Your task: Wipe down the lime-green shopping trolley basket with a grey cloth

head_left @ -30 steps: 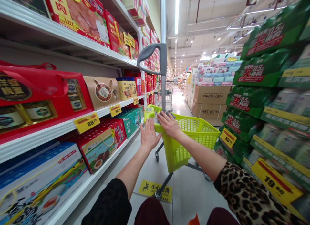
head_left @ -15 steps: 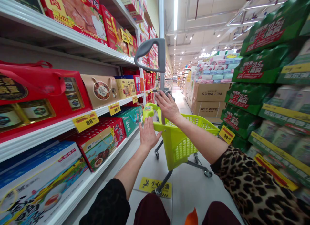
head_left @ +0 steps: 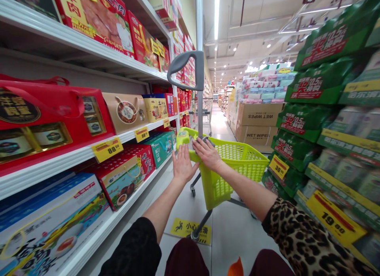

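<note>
A lime-green shopping trolley (head_left: 218, 181) stands upright before my knees, with a metal pole (head_left: 200, 113) rising from its near end. A grey loop handle (head_left: 200, 70) is fixed higher on that pole. My left hand (head_left: 183, 165) lies flat with fingers stretched over the trolley's near left edge, just below a green knob-like part (head_left: 182, 136). My right hand (head_left: 210, 155) rests at the foot of the pole, fingers extended and partly covering a grey collar (head_left: 210, 140). Its thumb and palm underside are hidden.
Shelves with gift boxes (head_left: 124, 113) run along the left. Stacked green drink packs (head_left: 314, 86) line the right side. Wet-wipe cartons (head_left: 258, 125) stand farther on, and a wire trolley (head_left: 206, 113) is down the aisle. A yellow floor sign (head_left: 191, 230) lies beneath.
My right hand has moved down the pole to the trolley's rim, and the grey collar sits lower with it. My left hand stays on the edge. The view has shifted slightly.
</note>
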Demonstrator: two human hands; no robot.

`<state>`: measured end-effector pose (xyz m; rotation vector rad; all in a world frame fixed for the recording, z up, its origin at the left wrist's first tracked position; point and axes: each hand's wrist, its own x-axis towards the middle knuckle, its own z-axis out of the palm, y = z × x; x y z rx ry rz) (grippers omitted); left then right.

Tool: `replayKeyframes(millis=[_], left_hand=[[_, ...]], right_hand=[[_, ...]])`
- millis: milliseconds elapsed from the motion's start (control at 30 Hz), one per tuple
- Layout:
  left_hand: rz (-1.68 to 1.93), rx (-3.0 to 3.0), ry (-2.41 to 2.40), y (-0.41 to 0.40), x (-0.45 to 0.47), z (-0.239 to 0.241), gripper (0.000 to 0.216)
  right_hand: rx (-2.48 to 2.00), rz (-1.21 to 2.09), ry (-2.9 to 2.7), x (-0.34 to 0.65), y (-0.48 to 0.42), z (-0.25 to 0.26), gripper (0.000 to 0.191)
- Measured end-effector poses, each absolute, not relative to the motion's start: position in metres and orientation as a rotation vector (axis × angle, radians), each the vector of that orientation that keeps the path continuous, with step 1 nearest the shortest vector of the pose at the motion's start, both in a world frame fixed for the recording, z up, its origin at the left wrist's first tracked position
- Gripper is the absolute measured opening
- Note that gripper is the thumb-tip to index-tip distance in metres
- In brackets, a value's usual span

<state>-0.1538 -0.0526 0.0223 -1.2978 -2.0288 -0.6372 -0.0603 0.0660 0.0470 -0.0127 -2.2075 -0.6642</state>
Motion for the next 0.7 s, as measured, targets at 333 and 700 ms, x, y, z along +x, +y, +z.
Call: replayKeyframes(millis=[333, 700], left_hand=[[-0.617, -1.293, -2.006, -0.056, -0.156, 0.020, 0.079], [-0.613, -1.287, -2.044, -0.054, -0.150, 0.023, 0.078]], right_hand=[[-0.085, -0.593, -2.129, -0.070, 0.071, 0.096, 0.048], [-0.050, -0.632, -2.233, -0.055, 0.067, 0.027, 0.044]])
